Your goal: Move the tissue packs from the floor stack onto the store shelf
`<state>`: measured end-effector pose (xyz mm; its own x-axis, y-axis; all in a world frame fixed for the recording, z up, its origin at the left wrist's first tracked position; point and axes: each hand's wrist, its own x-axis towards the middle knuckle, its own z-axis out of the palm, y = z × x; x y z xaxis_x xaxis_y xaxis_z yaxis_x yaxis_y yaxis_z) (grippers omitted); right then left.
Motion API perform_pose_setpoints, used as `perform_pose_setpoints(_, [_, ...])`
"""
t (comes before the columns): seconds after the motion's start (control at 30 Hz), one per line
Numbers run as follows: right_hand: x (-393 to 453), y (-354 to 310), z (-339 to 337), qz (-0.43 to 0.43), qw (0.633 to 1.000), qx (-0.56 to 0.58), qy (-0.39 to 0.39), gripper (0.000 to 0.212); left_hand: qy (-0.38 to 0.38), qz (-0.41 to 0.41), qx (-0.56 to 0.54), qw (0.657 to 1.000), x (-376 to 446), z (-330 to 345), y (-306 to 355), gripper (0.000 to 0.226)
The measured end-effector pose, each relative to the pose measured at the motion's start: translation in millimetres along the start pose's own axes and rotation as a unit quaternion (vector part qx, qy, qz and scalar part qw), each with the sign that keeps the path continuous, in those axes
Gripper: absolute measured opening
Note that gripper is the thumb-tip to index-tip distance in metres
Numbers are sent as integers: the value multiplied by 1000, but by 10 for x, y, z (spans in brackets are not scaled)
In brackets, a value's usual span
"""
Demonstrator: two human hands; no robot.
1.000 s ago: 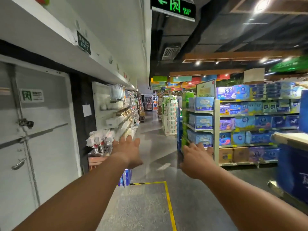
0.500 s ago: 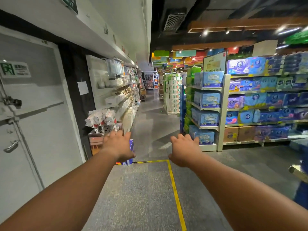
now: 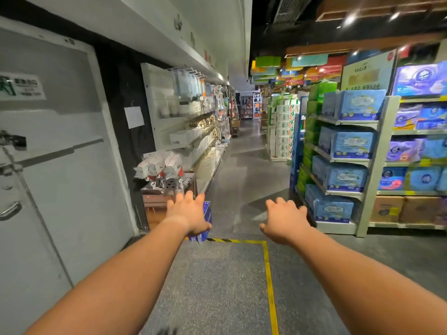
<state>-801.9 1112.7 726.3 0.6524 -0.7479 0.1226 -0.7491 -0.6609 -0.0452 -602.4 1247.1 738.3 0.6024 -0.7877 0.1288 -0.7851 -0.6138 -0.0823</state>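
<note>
Both hands reach forward, empty, fingers spread and relaxed: left hand [image 3: 191, 215], right hand [image 3: 285, 222]. Blue tissue packs [image 3: 348, 145] fill the store shelf [image 3: 373, 163] beyond and right of the right hand.

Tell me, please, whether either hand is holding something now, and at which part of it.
Nothing is held. The left hand and the right hand are both stretched forward over the floor with fingers spread. The blue pack stands behind the left hand, not in its grip.

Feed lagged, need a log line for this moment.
left hand: open, empty | right hand: open, empty | blue tissue packs: on end shelf | floor stack: not visible
</note>
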Motion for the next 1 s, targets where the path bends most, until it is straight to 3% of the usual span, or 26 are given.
perform_pose_setpoints(0.23, [1536, 206, 599, -24, 999, 9, -24, 59, -34, -17, -30, 999, 1509, 676, 251, 91])
perform_pose_setpoints(0.6, [4388, 635, 1470, 25, 996, 36, -80, 60, -109, -61, -52, 991, 4481, 1585, 230, 84])
perform_pose_setpoints(1.0, [7351, 841, 2419, -25, 989, 37, -144, 61, -151, -81, -47, 984, 7107, 2433, 528, 81])
